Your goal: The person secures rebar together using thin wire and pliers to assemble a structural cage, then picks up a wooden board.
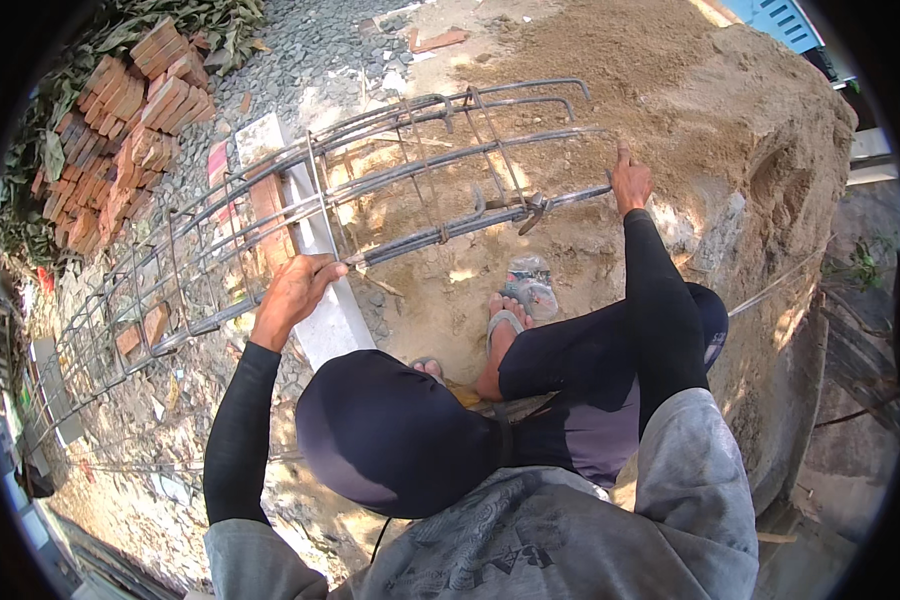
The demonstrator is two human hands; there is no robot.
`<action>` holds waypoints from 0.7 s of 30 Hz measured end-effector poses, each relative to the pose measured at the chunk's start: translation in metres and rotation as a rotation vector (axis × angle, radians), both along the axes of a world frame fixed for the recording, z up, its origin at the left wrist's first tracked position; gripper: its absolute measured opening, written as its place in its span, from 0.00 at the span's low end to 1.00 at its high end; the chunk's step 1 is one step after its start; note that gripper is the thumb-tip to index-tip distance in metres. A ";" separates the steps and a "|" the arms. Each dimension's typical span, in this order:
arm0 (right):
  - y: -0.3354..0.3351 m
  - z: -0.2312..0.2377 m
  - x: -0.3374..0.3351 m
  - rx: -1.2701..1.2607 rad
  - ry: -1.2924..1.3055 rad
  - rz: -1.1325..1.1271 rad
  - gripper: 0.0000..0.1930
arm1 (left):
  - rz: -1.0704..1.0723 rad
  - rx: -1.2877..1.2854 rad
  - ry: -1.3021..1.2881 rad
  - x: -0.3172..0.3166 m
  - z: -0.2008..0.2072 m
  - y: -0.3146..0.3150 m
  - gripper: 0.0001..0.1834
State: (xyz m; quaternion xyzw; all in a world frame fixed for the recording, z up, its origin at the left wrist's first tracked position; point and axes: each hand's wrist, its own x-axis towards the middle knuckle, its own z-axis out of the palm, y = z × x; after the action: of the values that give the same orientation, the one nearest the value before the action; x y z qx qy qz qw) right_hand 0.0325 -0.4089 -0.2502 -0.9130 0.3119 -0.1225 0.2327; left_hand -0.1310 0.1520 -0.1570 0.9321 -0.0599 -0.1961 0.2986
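A long cage of steel rebar [440, 183], bound with square wire stirrups, stretches from the far left toward the sand on the right. My left hand [298, 292] is closed round the cage's near lower bar, its fingers over the top. At the right end of that bar my right hand [631, 182] has its fingers curled at the tip, with the index finger stretched out toward the sand; the palm side is hidden. Between the hands, a dark metal tool like pincers [534, 211] rests on the near bars.
Under the cage lies a pale concrete beam [331, 310] with a reddish wooden board [270, 212]. Stacked bricks [120, 125] stand far left beside grey gravel [310, 50]. A sand heap [750, 110] rises at right. A clear plastic bag [532, 285] lies by my sandalled foot [505, 330].
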 end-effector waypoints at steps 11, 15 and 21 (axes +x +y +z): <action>-0.027 -0.020 -0.002 0.059 -0.161 0.000 0.45 | -0.033 -0.116 0.209 0.018 -0.011 0.010 0.20; -0.038 -0.014 -0.002 0.037 -0.116 -0.016 0.44 | -0.090 -0.017 0.152 0.018 -0.019 0.004 0.21; -0.025 0.022 -0.005 -0.157 -0.089 -0.176 0.37 | 0.052 -0.048 -0.013 0.001 -0.025 -0.002 0.19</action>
State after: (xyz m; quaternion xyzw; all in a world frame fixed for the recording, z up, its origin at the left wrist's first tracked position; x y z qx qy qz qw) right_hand 0.0278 -0.4334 -0.2281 -0.8911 0.3697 -0.2070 0.1628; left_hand -0.1303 0.1498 -0.1820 0.9272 -0.0422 -0.1805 0.3254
